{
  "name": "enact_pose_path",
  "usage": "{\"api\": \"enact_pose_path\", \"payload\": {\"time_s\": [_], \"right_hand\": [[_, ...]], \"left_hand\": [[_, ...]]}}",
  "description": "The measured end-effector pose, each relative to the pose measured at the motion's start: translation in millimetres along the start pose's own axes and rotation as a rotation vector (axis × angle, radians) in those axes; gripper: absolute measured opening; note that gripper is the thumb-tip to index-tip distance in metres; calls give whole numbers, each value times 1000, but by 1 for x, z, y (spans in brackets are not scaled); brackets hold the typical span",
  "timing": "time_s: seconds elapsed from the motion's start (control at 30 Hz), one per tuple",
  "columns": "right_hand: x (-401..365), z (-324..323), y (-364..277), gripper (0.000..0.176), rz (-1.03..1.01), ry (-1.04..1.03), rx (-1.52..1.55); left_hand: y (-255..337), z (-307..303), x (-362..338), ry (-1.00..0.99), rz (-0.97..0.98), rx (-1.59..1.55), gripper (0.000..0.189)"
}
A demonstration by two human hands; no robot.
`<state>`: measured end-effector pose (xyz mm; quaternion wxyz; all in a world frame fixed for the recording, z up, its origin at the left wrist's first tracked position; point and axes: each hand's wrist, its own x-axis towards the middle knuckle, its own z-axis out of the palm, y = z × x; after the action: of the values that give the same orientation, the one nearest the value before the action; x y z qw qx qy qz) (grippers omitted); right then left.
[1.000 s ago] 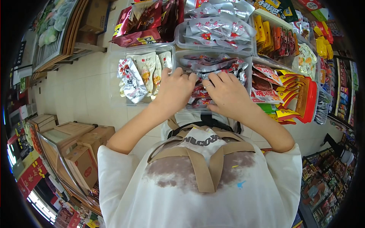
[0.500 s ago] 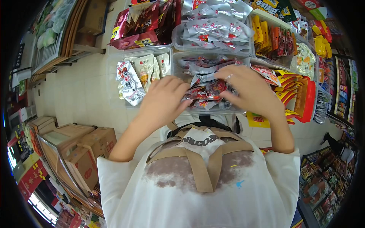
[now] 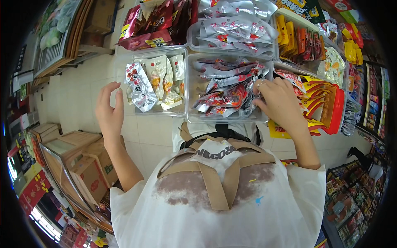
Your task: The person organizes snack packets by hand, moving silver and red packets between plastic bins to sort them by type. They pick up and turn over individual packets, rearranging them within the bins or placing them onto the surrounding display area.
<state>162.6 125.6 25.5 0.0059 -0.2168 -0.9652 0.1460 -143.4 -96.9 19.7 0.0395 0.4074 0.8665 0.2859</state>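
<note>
My left hand (image 3: 111, 109) is empty, thumb and fingers apart, just left of a clear plastic bin (image 3: 185, 82). In that bin lie several cream snack packets (image 3: 156, 76) with a silver snack packet (image 3: 141, 87) tilted across them. My right hand (image 3: 279, 99) is at the right side of the neighbouring clear bin (image 3: 227, 120), its fingers curled onto a silver-and-red snack packet (image 3: 249, 97) at the end of the row. The fingertips are partly hidden. More silver-and-red packets (image 3: 225, 97) lie overlapped in this bin.
Behind stand bins of dark red packets (image 3: 155, 25) and silver packets (image 3: 235, 31). Yellow packets (image 3: 314, 101) in a red box (image 3: 337, 109) are on the right. Cardboard boxes (image 3: 89, 173) stand at lower left, and a vegetable rack (image 3: 58, 41) is at upper left.
My left hand has left the middle bin and moved left, past the cream packets' bin. My right hand has shifted right to the bin's right side, uncovering the silver-and-red packets.
</note>
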Motion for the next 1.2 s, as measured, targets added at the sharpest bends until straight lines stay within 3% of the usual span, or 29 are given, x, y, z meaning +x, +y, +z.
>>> {"api": "enact_pose_path", "payload": {"time_s": [0.1,0.2,0.27,0.33,0.43,0.57,0.67,0.73,0.77,0.87,1.0,1.13,1.2], "right_hand": [[4,-6,5,21,-15,-107,1],[9,-8,7,16,-57,-145,90],[10,-7,6,11,23,-244,32],[9,-2,1,10,10,-208,26],[7,1,-3,12,8,-149,-96],[5,-2,2,10,50,-139,56],[-4,-17,5,9,-47,-86,222],[-11,-31,3,8,91,-92,742],[-15,-36,8,9,-25,32,768],[-34,-47,15,8,78,235,908],[-52,-43,20,8,236,290,919],[-60,-34,17,10,286,307,977],[-56,-29,12,10,252,284,969]], "left_hand": [[-11,2,-1,11,113,100,17],[-9,7,-7,-30,-33,52,18],[-10,12,-11,-25,-39,92,23],[-8,19,-12,-27,-37,117,28],[-4,30,-13,-137,-84,188,58],[11,40,-12,-188,-107,315,63],[6,46,-11,-141,-26,295,67],[9,42,-11,-147,-102,173,69],[6,41,-11,-140,-135,54,68],[-13,40,-13,-14,-44,-92,64],[-6,24,-12,13,-92,-39,63],[42,16,-5,38,-52,-252,57],[84,31,-2,-114,12,-685,55]]}}
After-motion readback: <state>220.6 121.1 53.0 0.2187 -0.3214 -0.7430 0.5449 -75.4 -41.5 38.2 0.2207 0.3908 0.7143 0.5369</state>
